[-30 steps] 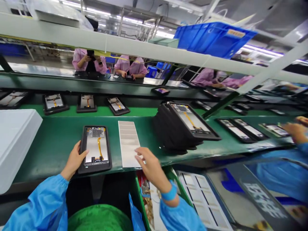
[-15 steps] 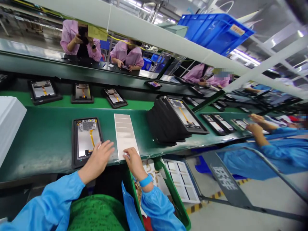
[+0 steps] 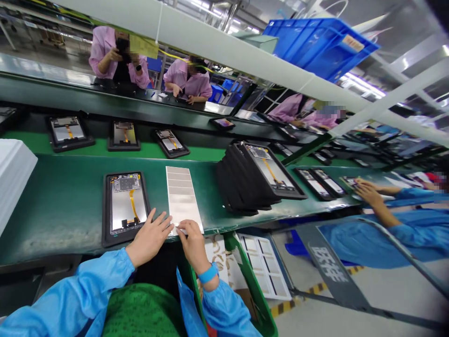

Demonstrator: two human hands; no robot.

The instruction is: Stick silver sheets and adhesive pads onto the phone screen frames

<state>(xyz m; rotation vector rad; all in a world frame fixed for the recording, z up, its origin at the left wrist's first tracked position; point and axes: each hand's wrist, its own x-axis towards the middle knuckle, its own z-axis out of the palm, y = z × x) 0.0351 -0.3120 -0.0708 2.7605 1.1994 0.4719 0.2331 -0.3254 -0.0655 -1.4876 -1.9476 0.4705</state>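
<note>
A sheet of silver-grey label strips (image 3: 181, 199) lies flat on the green conveyor belt (image 3: 59, 220). My right hand (image 3: 189, 241) pinches its bottom edge at the near corner. My left hand (image 3: 150, 236) sits just beside that corner, fingers spread, with its fingertips at or near the sheet's lower left edge. To the left of the sheet, a phone with an exposed back and an orange flex cable (image 3: 125, 208) lies in a black tray, just above my left hand. A stack of black trays (image 3: 242, 180) stands to the right of the sheet.
A white foam block (image 3: 12, 178) sits at the left end of the belt. More trayed phones (image 3: 170, 142) lie on the far belt. A co-worker's hand (image 3: 372, 194) reaches a tray on the right. A green-rimmed bin (image 3: 245, 267) sits below the belt edge. A blue crate (image 3: 319, 44) rests overhead.
My left hand has moved from the tray's side to the sheet's lower corner. My right hand has closed on the sheet's bottom edge. The view has shifted slightly since the oldest frame.
</note>
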